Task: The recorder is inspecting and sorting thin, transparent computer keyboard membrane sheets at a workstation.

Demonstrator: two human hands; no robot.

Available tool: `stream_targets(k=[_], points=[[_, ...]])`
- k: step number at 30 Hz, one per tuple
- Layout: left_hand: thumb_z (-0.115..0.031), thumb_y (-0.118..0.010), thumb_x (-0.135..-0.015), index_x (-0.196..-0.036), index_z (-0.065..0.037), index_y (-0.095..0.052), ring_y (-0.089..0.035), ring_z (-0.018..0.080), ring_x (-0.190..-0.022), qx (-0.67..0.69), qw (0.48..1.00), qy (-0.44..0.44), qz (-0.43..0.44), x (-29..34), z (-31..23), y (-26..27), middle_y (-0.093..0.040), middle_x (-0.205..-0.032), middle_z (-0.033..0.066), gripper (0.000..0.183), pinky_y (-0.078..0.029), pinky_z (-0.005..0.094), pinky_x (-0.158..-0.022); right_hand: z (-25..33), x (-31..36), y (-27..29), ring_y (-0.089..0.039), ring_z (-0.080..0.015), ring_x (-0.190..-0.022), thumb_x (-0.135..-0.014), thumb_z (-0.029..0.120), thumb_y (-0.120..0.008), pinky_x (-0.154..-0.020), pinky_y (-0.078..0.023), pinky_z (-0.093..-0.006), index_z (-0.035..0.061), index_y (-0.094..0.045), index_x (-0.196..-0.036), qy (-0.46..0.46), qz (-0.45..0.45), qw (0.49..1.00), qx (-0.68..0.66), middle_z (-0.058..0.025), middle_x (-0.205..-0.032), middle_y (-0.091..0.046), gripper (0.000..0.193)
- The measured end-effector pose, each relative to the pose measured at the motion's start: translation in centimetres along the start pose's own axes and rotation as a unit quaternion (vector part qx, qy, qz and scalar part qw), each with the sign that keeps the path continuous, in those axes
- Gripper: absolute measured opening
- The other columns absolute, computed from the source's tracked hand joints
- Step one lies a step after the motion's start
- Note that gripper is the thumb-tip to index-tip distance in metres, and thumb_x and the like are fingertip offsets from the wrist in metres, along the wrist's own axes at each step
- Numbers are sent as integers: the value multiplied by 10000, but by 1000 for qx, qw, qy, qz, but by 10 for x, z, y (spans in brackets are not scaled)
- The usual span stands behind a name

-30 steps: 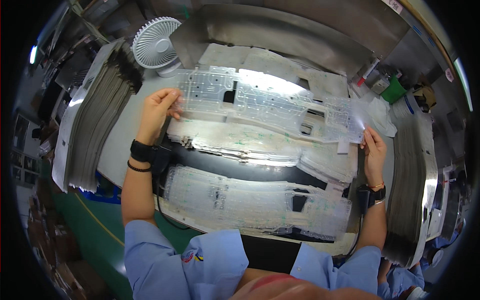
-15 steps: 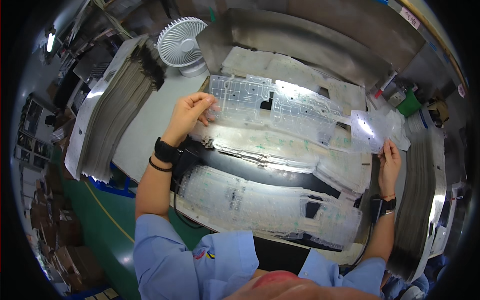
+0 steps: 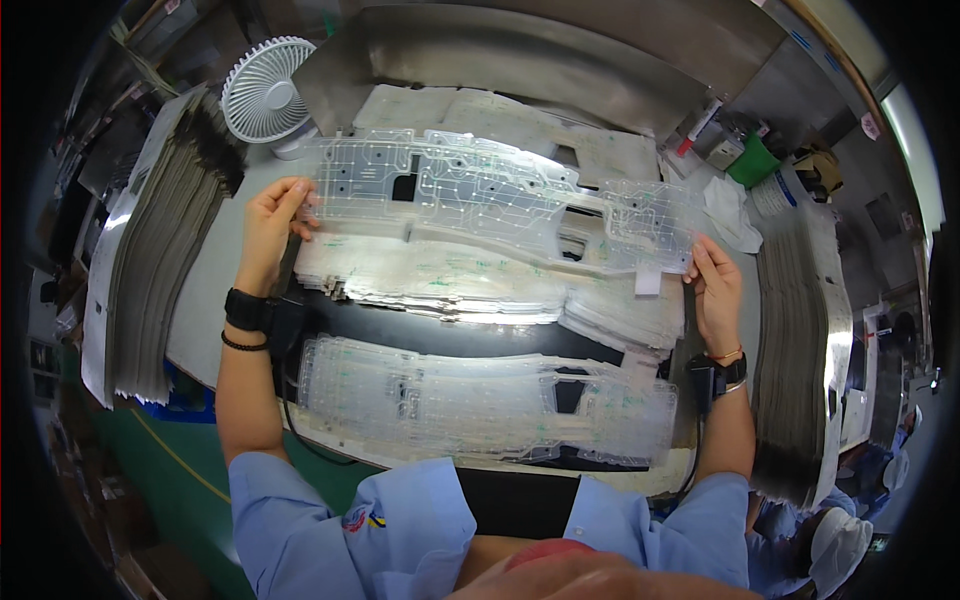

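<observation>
A long, clear circuit film sheet (image 3: 490, 212) with printed traces and cut-out windows is stretched between my two hands. My left hand (image 3: 276, 228) pinches its left edge between thumb and fingers. At the right end, my right hand (image 3: 716, 290) is closed on the sheet's lower corner. Below the sheet lies a thick stack of similar films (image 3: 450, 278), its layered front edge showing. Nearer to me, a second pile of clear circuit films (image 3: 470, 405) rests on a dark surface. A small pale tab (image 3: 648, 281) shows near my right hand.
A white fan (image 3: 268, 97) stands at the back left. Tall stacks of sheets flank me, one on the left (image 3: 160, 250), one on the right (image 3: 795, 370). A bent metal panel (image 3: 500, 50) rises behind. A green container (image 3: 752, 162) and crumpled white material (image 3: 730, 215) sit back right.
The circuit film, earlier wavy with its right end tilted and glaring, now spans flatter between my hands. My view has shifted, so the bench and both hands appear further left.
</observation>
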State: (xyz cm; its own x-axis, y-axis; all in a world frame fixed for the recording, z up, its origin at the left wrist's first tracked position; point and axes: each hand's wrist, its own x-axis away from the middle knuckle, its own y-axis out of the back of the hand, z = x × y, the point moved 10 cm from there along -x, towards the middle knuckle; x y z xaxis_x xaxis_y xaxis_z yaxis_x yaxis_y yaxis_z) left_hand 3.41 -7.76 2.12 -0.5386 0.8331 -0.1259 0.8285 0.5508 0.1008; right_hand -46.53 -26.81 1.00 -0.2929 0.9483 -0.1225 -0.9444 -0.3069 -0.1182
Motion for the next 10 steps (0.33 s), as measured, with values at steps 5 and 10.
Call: stream_targets(k=[5,10], points=[[-193,-509,-872,-936,3,-581,-527,77,-558,-4,1000,3,-4,0,-2,-1,-589,-767,29,219,-413,163,-458,-7,1,9,-454,-68,-617,-857,98,-533,-559,-388,-194,-44,-541,-1074,-11,-8,1000,25,-7,-725,-519,260],[-187,-506,-875,-962,-7,-576,-540,73,-559,-7,1000,3,-6,-3,1,0,-577,-764,12,212,-415,169,-462,-2,3,2,-455,-66,-621,-861,87,-521,-564,-390,-191,-35,-545,-1071,-22,9,999,34,-9,-756,-538,244]])
